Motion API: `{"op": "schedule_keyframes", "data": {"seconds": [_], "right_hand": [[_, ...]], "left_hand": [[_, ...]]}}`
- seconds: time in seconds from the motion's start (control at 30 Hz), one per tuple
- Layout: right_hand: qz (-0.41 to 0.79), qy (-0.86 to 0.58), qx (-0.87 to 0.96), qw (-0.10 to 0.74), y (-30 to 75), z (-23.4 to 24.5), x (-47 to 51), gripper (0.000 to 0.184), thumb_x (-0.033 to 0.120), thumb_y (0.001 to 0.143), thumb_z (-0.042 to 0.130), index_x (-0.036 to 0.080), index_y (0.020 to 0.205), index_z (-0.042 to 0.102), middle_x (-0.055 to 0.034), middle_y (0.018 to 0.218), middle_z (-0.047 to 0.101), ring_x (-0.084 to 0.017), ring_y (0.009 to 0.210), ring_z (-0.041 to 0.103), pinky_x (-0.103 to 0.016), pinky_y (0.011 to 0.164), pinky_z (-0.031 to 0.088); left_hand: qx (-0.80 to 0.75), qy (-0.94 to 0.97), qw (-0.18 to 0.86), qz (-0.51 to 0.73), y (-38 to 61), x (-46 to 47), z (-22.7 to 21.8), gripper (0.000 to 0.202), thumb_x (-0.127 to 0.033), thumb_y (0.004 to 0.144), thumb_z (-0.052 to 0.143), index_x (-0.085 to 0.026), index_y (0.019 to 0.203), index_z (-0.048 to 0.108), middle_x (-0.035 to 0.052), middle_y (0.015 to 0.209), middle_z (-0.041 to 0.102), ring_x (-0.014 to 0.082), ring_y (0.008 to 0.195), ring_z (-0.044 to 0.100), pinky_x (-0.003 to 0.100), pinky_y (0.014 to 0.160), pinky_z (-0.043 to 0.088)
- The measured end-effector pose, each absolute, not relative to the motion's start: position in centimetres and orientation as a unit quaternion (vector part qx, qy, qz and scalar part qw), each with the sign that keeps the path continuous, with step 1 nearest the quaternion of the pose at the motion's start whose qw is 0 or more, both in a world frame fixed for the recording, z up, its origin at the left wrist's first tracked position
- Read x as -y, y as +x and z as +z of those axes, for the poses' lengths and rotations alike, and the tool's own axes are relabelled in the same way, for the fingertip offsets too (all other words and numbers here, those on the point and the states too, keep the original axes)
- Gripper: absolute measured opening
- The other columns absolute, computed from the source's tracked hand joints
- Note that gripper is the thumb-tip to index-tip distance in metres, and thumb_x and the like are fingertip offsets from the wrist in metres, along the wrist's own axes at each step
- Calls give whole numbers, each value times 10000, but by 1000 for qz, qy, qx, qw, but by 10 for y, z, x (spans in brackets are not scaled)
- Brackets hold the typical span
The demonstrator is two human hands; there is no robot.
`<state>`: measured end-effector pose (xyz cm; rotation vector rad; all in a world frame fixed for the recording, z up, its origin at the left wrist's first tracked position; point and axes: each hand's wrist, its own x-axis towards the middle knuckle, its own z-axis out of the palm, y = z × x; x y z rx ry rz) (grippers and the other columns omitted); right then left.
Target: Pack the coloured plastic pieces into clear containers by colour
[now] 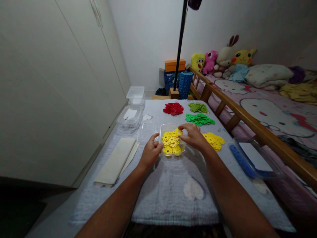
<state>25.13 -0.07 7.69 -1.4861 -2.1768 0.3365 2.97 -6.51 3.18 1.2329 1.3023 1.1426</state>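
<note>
A clear plastic container in the middle of the table holds a pile of yellow flower-shaped pieces. My left hand is at its left side, thumb by the wall and index finger raised apart, with nothing visible in its grasp. At the container's right rim, my right hand pinches a yellow flower-shaped piece between thumb and index finger. More yellow pieces lie on the cloth just right of this hand, partly hidden by it. A clear lid rests flat to the container's left.
Behind are piles of red, olive-green and bright green pieces. Clear boxes stand at the back left, near a folded cream cloth. A box of blue pieces sits right, beside the wooden bed rail.
</note>
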Motion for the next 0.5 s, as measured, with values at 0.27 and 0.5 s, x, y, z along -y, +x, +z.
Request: {"op": "schedule_keyframes", "data": {"seconds": [0.27,0.5], "right_hand": [[92,-547,797,240,225,75,-9,368,292,859,737,230,1222,734,-120,1295,739,-348,1247,560,-532,1080,339],[70,-629,744,213,306,72,-5,300,326,911,641,242,1176,756,-109,1315,726,-343,1235,575,-485,1022,390]], "left_hand": [[-527,503,496,472,29,63,30,680,-412,826,646,-125,1425,505,-92,601,490,100,522,429,208,512,295],[-538,505,490,464,29,65,34,670,-425,822,642,-136,1414,521,-103,586,465,92,496,400,207,498,281]]}}
